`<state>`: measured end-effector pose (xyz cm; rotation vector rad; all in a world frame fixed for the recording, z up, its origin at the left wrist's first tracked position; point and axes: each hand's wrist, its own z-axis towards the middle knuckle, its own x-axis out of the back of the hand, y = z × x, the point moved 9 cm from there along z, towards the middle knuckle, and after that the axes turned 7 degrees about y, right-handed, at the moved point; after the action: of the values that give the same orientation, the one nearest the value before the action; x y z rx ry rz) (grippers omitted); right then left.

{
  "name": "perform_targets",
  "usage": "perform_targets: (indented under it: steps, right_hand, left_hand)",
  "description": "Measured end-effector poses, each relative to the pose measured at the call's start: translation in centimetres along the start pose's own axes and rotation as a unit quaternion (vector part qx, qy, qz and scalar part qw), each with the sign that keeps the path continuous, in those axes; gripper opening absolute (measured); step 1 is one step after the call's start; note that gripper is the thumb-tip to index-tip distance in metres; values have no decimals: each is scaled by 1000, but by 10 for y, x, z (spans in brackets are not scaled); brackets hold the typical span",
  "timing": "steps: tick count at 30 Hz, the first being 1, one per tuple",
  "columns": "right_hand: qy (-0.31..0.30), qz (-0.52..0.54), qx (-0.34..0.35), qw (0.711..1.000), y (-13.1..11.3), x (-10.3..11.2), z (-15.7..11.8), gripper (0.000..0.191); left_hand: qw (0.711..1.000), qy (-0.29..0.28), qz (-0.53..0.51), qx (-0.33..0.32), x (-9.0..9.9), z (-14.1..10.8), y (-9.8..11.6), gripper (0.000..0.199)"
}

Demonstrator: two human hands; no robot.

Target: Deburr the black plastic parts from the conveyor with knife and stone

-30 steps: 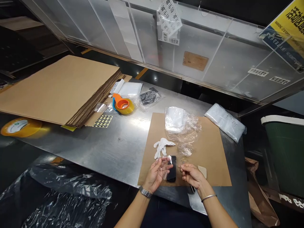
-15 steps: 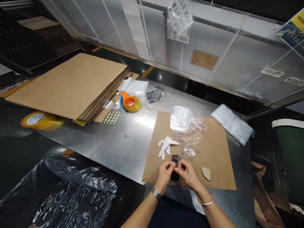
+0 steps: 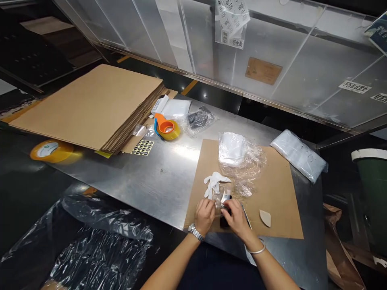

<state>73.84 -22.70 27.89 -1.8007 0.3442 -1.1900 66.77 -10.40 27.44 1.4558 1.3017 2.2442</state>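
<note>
Over the phone (image 3: 225, 220) — both hands (image 3: 220, 213) pinching film (image 3: 223, 198).

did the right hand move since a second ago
Yes. The right hand has moved left, away from the beige teardrop-shaped pad on the brown cardboard sheet, to meet the left hand over the small black phone.

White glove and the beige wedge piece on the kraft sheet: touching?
Apart. Head view shows the white glove and beige wedge separated by bare kraft sheet.
</note>
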Motion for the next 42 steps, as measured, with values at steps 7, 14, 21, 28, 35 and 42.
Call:
perform_targets:
  steps: [7,14,21,28,35,42]
  right_hand:
    - [62,-66,-144,985,70,-7,-38,16]
    - [11,43,-185,982,89,21,-83,38]
    - [-100,171,-179,964,83,-22,-95,41]
    - [-44,164,-200,965,116,-25,-92,32]
    - [-63,121,-206,969,119,-29,-101,27]
    - [68,-35,-260,963,112,-13,-97,30]
  left_hand:
    - [996,11,84,-10,-13,1,-19,26]
    - [994,-60,91,9,-38,-7,-20,26]
    - [975,-221,-6,25,-71,-15,-23,17]
    - [945,-311,-75,73,-87,-22,-35,24]
    - [925,-364,-83,69,-100,-19,-32,25]
    - [941,-337,-7,-16,-85,-20,-12,23]
